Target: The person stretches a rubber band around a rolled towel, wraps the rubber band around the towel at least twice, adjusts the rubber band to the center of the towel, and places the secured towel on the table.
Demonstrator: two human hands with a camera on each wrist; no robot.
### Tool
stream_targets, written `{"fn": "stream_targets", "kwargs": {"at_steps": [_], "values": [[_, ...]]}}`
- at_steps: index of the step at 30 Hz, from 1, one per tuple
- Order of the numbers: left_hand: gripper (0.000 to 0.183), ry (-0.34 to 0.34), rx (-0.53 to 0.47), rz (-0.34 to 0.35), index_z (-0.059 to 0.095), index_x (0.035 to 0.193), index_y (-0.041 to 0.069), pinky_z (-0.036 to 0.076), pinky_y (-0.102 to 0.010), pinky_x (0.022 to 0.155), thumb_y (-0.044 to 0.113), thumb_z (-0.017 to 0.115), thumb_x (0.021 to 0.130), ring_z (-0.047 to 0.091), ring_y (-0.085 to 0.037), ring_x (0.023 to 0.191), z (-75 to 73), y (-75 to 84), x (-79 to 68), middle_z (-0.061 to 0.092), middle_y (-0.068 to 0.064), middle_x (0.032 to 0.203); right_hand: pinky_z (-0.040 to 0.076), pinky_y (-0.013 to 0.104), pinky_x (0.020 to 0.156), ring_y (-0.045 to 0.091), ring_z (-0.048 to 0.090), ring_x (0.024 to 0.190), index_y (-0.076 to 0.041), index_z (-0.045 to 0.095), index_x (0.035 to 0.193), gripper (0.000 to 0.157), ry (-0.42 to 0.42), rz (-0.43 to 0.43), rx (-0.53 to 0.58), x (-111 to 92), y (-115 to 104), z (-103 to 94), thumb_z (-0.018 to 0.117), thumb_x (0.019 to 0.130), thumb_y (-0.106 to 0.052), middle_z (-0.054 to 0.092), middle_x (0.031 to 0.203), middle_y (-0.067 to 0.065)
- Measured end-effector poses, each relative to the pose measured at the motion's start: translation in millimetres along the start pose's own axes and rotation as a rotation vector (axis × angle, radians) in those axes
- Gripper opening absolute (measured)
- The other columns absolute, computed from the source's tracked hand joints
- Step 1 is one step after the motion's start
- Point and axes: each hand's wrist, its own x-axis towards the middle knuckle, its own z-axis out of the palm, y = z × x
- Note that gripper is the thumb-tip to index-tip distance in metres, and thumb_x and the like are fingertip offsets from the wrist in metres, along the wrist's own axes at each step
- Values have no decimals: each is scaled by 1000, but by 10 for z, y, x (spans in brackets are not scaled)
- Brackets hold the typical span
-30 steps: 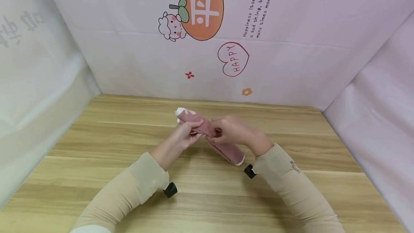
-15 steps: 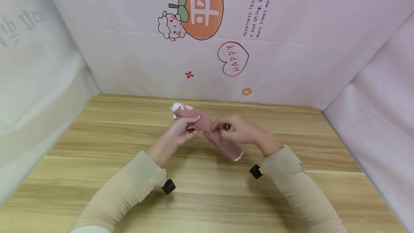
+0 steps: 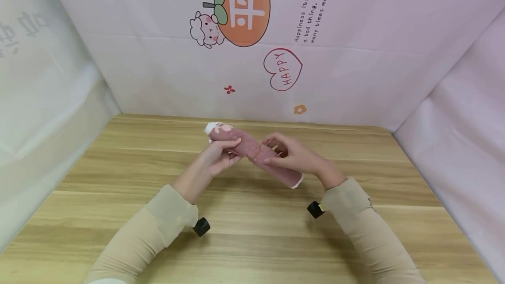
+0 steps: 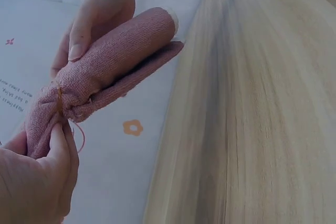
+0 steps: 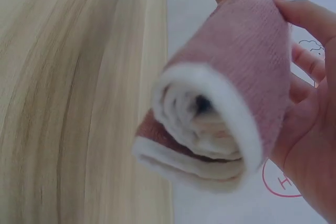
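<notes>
A pink rolled towel (image 3: 248, 143) with white ends and a pale leaf pattern is held up over the table, slanting down to the right. A thin orange-brown elastic band (image 4: 60, 98) cinches its middle, and a reddish loop (image 4: 82, 137) hangs off it. My left hand (image 3: 213, 157) grips the left half, thumb on top. My right hand (image 3: 296, 154) holds the right half, its thumb on the near side and its fingers curled round the far side. Coiled white layers and a loose flap show at the towel's right end (image 5: 205, 114) in the right wrist view.
The wooden table (image 3: 244, 240) lies beneath both hands. White printed cloth (image 3: 158, 56) stands behind it, with more cloth on either side. A black wrist camera (image 3: 202, 227) sits by the left cuff, and another black camera (image 3: 315, 209) by the right one.
My right fingers have loosened from their pinch at the towel's middle and spread along its right half. The band now shows there. The towel has risen slightly, and my left hand has shifted left.
</notes>
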Motion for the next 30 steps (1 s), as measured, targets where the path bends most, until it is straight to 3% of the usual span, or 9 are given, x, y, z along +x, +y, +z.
{"fn": "stream_targets", "kwargs": {"at_steps": [4,13,17,20,22,24,25,27,30], "values": [[13,-29,-6,17,50,106,1,59,-26,77,-7,39,105,66,-14,84,-24,6,10,60,-7,95,57,38,83,21,66,92,-7,57,125,35,9,0,2,12,16,2,74,96,-9,68,111,8],[15,-36,-37,48,47,109,0,58,-25,80,-9,36,105,64,-12,86,-81,41,39,58,-6,99,54,36,85,21,65,94,-3,59,124,29,39,40,12,54,70,-13,71,98,-8,67,117,12],[15,-35,-26,35,47,111,1,57,-26,89,-8,36,105,64,-13,90,-81,51,35,57,-7,104,54,37,85,22,65,93,-2,61,122,27,37,51,9,72,77,-23,71,97,-6,67,116,13],[14,0,5,31,48,114,2,46,-32,107,-5,39,106,61,-22,114,-65,52,31,55,-11,117,55,37,84,22,66,94,-2,61,121,26,44,32,-12,88,87,-13,71,97,-4,68,114,13],[22,50,24,22,46,128,-1,36,-36,115,-3,41,107,50,-28,133,-53,44,34,50,-18,134,56,38,83,22,66,95,-2,62,119,25,54,17,-35,99,98,4,72,96,-4,68,113,12],[22,102,27,8,45,129,0,31,-38,118,-1,43,107,36,-33,145,-49,24,41,41,-22,150,56,38,82,22,66,94,-3,62,118,24,68,3,-63,103,109,21,72,96,-4,68,110,11],[22,123,29,-2,45,129,1,31,-37,118,1,44,108,30,-34,148,-53,9,47,36,-23,155,56,38,80,22,66,93,-3,63,117,24,79,-4,-83,104,122,32,73,95,-4,69,109,10],[20,163,22,-25,47,128,2,38,-32,114,4,47,108,33,-34,147,-69,-24,57,32,-22,160,57,37,79,22,66,92,-3,64,117,24,99,-12,-128,104,144,56,74,95,-4,69,108,9],[7,189,35,-49,51,114,7,49,-22,99,10,50,108,47,-34,136,-99,-67,76,44,-20,148,57,35,76,21,66,89,0,65,119,28,144,-45,-214,103,180,93,75,94,-4,71,107,10]]}}
